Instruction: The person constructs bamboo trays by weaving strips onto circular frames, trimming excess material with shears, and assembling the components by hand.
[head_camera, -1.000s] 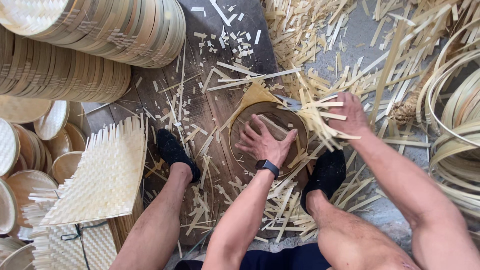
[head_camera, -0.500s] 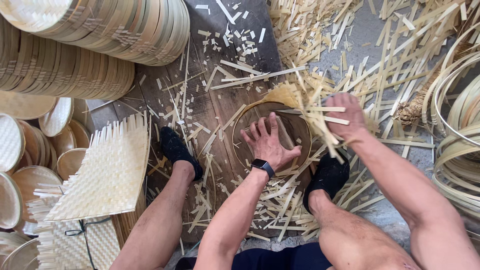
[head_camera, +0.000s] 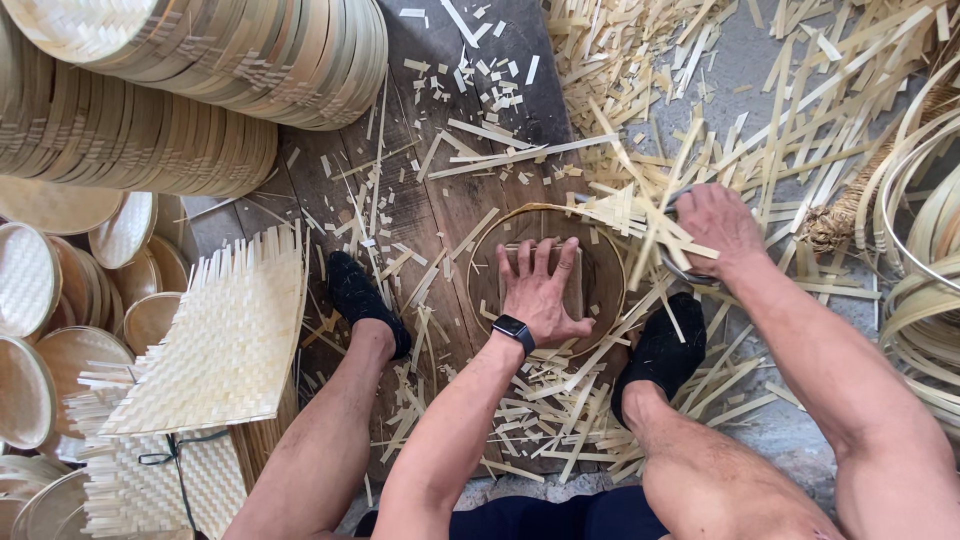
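A round bamboo tray (head_camera: 607, 300) lies on a dark wooden board (head_camera: 420, 200) between my feet. My left hand (head_camera: 540, 290), with a dark watch (head_camera: 512, 330) on the wrist, presses flat with fingers apart on a small wooden block (head_camera: 575, 292) inside the tray. At the tray's right rim, my right hand (head_camera: 715, 225) is closed around a grey metal cutting tool (head_camera: 672, 262). The tool is mostly hidden among loose woven strip ends (head_camera: 625, 212) that stick out from the rim.
Stacks of finished round trays (head_camera: 200, 90) fill the upper left, with more trays (head_camera: 40, 290) at the left edge. Square woven mats (head_camera: 220, 340) lie by my left foot (head_camera: 365, 300). Bamboo hoops (head_camera: 925, 300) sit at the right. Cut strips (head_camera: 780, 110) litter the ground.
The loose woven edge has shifted from the tray's top toward its right rim and my right hand. My left hand has flattened, its fingers now pointing straight up the tray.
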